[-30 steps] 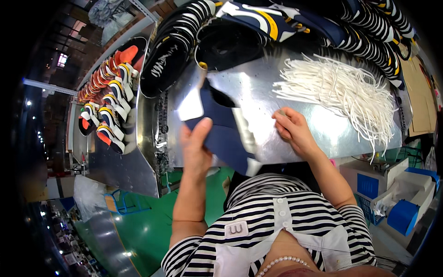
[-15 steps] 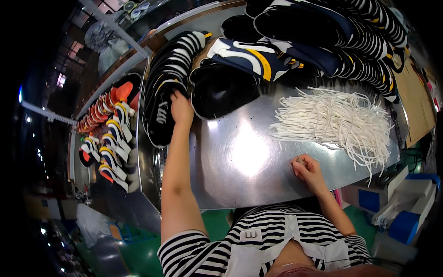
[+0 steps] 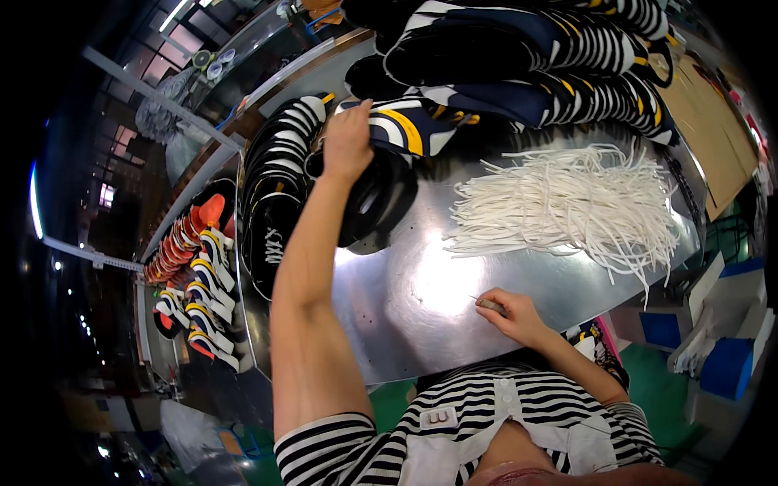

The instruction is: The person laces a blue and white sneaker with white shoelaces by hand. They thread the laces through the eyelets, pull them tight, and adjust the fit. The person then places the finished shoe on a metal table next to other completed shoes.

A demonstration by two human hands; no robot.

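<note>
My left hand (image 3: 347, 146) reaches to the back left of the metal table. It is closed on the edge of a navy, white and yellow shoe upper (image 3: 405, 130); the black part of that upper is blurred by motion. Just left of this hand runs a nested row of black-and-white shoe uppers (image 3: 279, 174), the front one with white lacing. Low over the table's front edge, my right hand (image 3: 519, 318) is closed around the short handle of a small thin-tipped hand tool (image 3: 491, 305); its tip is too fine to make out.
A bundle of white shoelaces (image 3: 567, 206) lies on the right of the metal table (image 3: 389, 324). More nested uppers (image 3: 600, 101) fill the back. Orange-lined uppers (image 3: 211, 283) stand on a lower surface at left. Brown cardboard (image 3: 705, 121) and grey-blue bins (image 3: 729, 356) are at right.
My left hand has left the front of the laced row and moved right and back, onto the navy upper. The right hand, still around the tool, has shifted left and slightly nearer.
</note>
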